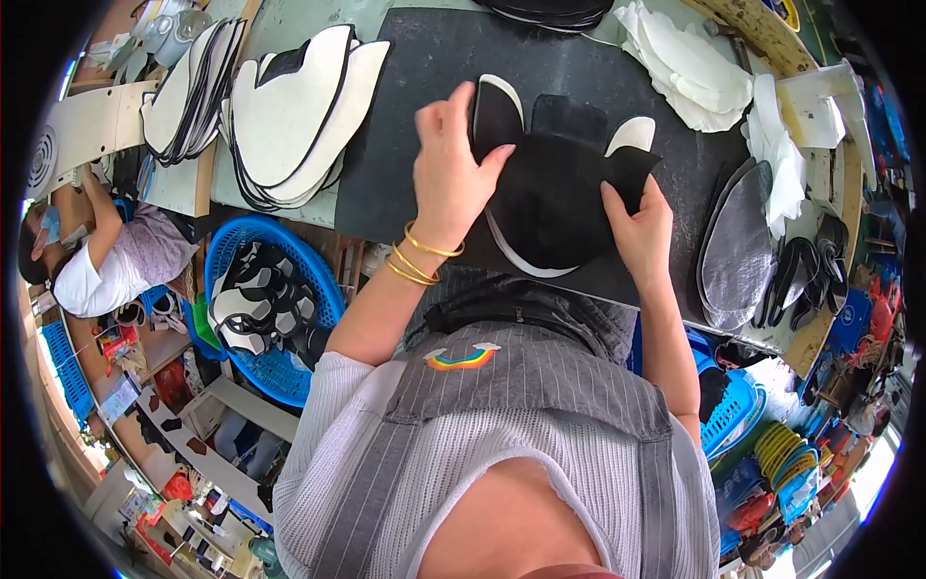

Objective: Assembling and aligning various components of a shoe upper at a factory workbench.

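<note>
My left hand [453,164] lies flat on a black shoe-upper piece with a white lining edge [550,198], pressing it on the dark work mat [405,116]. My right hand [641,227] pinches the right edge of the same black piece. Gold bangles [420,259] circle my left wrist. The piece rests in front of me near the table's front edge.
Stacks of white, black-edged cut pieces [289,116] lie at the left of the table. White pieces [690,68] pile at the back right. A silver-grey piece [738,246] and black straps [805,275] lie at the right. A blue basket [256,309] stands below left. Another person [106,256] sits at the far left.
</note>
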`<state>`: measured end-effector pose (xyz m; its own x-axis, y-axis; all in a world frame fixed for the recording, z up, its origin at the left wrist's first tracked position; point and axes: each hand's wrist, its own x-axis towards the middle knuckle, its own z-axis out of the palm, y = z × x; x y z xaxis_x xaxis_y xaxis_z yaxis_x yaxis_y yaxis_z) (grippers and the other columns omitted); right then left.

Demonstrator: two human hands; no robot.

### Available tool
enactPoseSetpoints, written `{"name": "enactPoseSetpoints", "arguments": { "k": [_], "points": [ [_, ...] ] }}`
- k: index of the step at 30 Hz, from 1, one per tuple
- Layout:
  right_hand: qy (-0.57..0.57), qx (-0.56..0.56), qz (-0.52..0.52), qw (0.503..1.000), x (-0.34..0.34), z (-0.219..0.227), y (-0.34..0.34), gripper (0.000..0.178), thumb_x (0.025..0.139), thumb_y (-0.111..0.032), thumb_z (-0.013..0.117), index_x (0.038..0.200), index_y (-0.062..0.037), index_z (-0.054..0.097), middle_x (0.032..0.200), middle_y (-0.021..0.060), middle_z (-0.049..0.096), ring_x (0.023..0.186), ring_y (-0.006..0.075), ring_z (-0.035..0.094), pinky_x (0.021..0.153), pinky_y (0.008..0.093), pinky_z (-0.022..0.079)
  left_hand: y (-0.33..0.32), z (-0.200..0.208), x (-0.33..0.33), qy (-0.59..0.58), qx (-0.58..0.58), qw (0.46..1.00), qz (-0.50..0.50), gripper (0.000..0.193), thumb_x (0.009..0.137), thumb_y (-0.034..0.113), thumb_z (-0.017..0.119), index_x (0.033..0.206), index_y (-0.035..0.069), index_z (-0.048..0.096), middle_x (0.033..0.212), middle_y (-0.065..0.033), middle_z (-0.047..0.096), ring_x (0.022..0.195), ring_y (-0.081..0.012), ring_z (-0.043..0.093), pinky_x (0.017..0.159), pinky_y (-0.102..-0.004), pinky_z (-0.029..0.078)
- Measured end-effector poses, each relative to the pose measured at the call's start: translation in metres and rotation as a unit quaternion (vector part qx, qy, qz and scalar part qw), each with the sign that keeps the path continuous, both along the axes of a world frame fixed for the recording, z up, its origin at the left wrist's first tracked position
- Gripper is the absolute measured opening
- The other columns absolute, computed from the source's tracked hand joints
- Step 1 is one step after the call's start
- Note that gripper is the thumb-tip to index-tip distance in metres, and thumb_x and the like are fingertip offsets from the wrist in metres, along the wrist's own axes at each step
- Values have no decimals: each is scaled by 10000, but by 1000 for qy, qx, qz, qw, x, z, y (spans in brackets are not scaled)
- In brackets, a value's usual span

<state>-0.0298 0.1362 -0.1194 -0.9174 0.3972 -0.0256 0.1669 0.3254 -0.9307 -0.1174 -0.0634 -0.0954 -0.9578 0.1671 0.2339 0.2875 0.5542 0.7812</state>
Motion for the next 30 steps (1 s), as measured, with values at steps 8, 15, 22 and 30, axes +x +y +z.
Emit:
{"name": "enactPoseSetpoints", "arguments": {
  "k": [8, 15, 22, 30],
  "points": [
    [-143, -218, 24, 965, -26, 58, 0, 235, 860, -137, 601, 896, 85, 532, 646, 79, 582, 441, 135, 548, 390, 296, 430, 38, 20, 80, 60, -118, 969, -210, 688, 691, 226, 721, 1226, -116, 456, 1268, -245, 485, 1214, -384, 439, 1032, -487, 320],
    [15, 174, -25, 984, -12, 19, 22, 125, 860, -105, 596, 870, 6, 540, 594, 120, 548, 494, 186, 555, 494, 314, 436, 22, 18, 93, 56, -180, 946, -263, 454, 738, 59, 609, 1169, -64, 538, 1266, -201, 506, 1238, -369, 424, 1032, -568, 281],
    [13, 173, 1, 985, -21, 11, 28, 133, 831, -89, 602, 857, 14, 522, 684, 187, 590, 605, 341, 598, 553, 380, 462, 20, 19, 93, 63, -207, 934, -284, 407, 779, 75, 612, 1178, 7, 565, 1275, -138, 517, 1247, -367, 416, 1016, -583, 296],
    [161, 349, 329, 862, 7, 77, 25, 505, 717, -107, 666, 1179, 13, 501, 1186, 190, 547, 1019, 354, 580, 854, 411, 488, 23, 22, 74, 101, -178, 939, -278, 352, 776, 121, 649, 1115, 35, 608, 1092, -115, 609, 1089, -306, 546, 964, -466, 390]
  ]
}}
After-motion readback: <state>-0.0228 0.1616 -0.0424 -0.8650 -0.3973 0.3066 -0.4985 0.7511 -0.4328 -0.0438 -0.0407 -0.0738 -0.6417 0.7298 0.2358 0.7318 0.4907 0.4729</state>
